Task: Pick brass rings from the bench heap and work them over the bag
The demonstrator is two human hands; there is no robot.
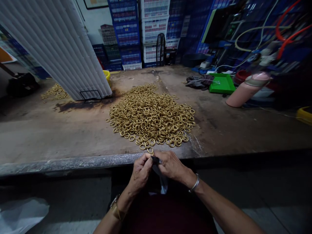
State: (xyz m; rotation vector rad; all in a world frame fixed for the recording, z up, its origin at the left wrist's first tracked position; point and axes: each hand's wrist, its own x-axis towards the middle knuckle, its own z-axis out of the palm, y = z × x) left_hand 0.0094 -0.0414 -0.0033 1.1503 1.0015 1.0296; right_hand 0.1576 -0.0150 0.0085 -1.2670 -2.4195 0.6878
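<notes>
Just off the table's front edge, my two hands meet with fingers closed. My left hand pinches at a gold-coloured metal ring that shows above its fingertips; the grip itself is partly hidden. My right hand is closed round a dark, narrow tool, whose exact kind I cannot make out. Its black end reaches the left thumb. Below the fingers hangs a greyish strip, perhaps part of that tool. Directly beyond my hands lies a broad pile of similar rings on the table.
On the worn table, a tall white ridged panel leans at left, with more rings behind it. At right are a green tray, dark gloves and a tilted pink bottle. Stacked crates stand behind.
</notes>
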